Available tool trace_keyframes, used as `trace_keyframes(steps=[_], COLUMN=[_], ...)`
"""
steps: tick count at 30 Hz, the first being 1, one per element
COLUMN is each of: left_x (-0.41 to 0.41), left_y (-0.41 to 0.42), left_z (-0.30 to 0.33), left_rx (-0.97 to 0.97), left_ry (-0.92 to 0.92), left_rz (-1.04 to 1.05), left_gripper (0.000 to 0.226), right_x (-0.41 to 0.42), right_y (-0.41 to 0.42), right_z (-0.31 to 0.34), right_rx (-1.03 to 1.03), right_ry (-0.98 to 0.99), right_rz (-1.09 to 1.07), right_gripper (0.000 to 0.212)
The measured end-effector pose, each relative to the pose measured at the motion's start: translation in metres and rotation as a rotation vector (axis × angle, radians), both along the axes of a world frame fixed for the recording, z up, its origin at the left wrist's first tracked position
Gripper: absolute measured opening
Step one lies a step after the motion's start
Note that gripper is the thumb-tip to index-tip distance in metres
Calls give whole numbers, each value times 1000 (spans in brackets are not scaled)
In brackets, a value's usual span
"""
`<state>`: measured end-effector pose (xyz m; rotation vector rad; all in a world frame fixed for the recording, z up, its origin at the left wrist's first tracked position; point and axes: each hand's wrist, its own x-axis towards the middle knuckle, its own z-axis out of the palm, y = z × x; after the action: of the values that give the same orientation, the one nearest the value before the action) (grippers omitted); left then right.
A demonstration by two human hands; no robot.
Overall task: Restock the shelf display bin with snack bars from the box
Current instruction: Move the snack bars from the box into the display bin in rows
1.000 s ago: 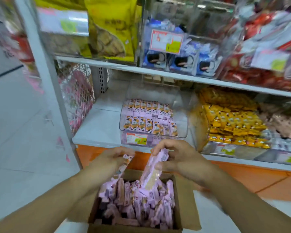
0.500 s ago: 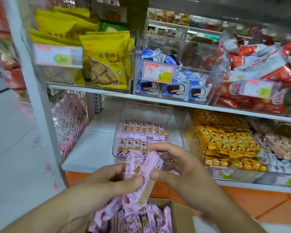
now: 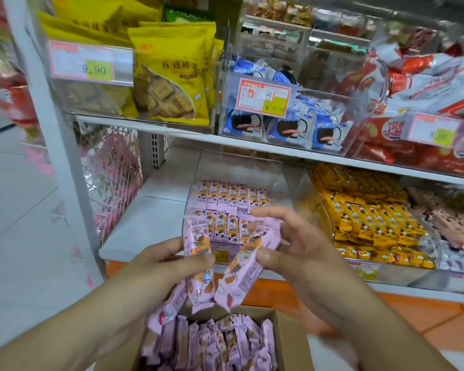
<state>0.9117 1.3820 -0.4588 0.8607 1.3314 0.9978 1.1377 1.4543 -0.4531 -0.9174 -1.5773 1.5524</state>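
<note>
- Pink foil-wrapped snack bars [image 3: 248, 266] are pinched in both hands, left hand [image 3: 156, 266] and right hand [image 3: 295, 253], long axes running roughly up and away.
- Clear plastic display bin [image 3: 239, 167] sits on the white shelf [image 3: 142, 223] straight ahead, beyond the hands; the right hand looks slightly nearer.
- Brown cardboard box [image 3: 287, 333] lies below.

You hold pink-wrapped snack bars [image 3: 198, 242] raised above the open cardboard box [image 3: 287, 344], which is packed with more of them. Beyond sits the clear display bin [image 3: 279, 180], two neat rows inside.
</note>
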Motion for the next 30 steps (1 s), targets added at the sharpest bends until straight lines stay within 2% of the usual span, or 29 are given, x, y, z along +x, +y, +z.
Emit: trace_keyframes(steps=[2,5,7,10,13,17,20,21,22,25,27,30], left_x=[-3,-5,0,9,14,18,22,21,22,20,16,12], left_y=[0,1,0,-7,-11,-13,-15,-17,-19,-12,-9,-6], left_z=[2,-1,3,8,8,14,19,18,23,23,23,24], left_rx=[-19,-48,-78,-63,-36,-26,-12,-2,-10,29,67,81], left_ry=[2,-53,-152,-202,-211,-261,-234,-231,-226,-287,-280,-206], left_rz=[10,-32,-55,-76,-1,82,98,88,104,94,72,61], left_gripper=[23,54,49,42,22,24,15,24,32,21,19,26], right_x=[7,14,15,13,12,9,6,5,3,-3,-3,-1], right_y=[0,-3,-5,-8,-11,-19,-21,-21,-21,-22,-20,-19], right_z=[5,9,9,7,8,6,1,0,0,-3,-5,1], right_rx=[-5,37,82,151,222,250,226,201,184,209,213,223], right_ry=[120,253,254,131,-30,-329,-446,-482,-531,-618,-600,-498], right_rz=[6,32,-1,-92,-105,-57,-53,-33,1,125,167,147], right_gripper=[45,42,43,42,43,20,23,24,26,39,42,73])
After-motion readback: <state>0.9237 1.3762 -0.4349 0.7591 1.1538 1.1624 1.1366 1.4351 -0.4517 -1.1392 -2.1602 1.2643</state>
